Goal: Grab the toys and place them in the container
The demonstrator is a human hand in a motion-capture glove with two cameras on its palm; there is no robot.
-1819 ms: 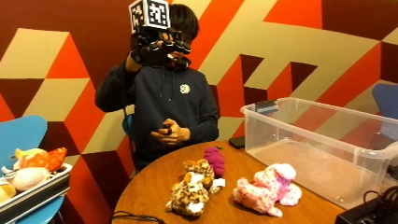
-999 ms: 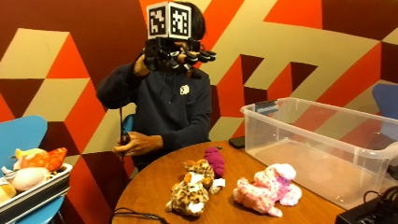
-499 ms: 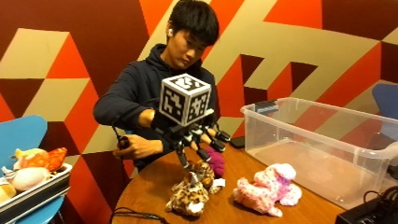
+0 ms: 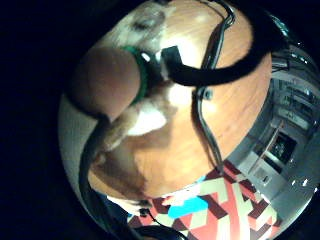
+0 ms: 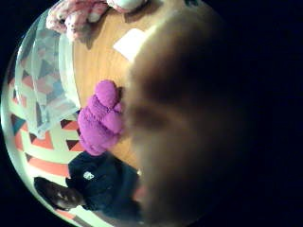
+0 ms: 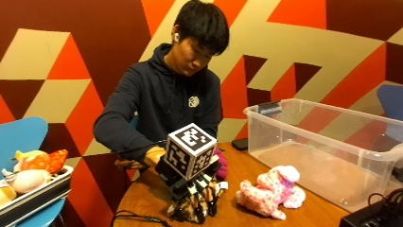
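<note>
Low centre of the outside view, right hand (image 6: 192, 201) curls its fingers onto the spotted plush toy (image 6: 182, 212); first pick in progress. Next: lift toward container (image 6: 327, 146) at right.

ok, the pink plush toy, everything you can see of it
The pink plush toy is a fluffy animal of shaggy pink pile mottled with white, with a paler rounded head end toward the container. It lies slumped on the wooden table, in front of the clear plastic container and outside it. Nothing touches it but the table; the gloved right hand is down on another toy beside it. The thumb side palm view catches it at the edge, also on the table.
</note>
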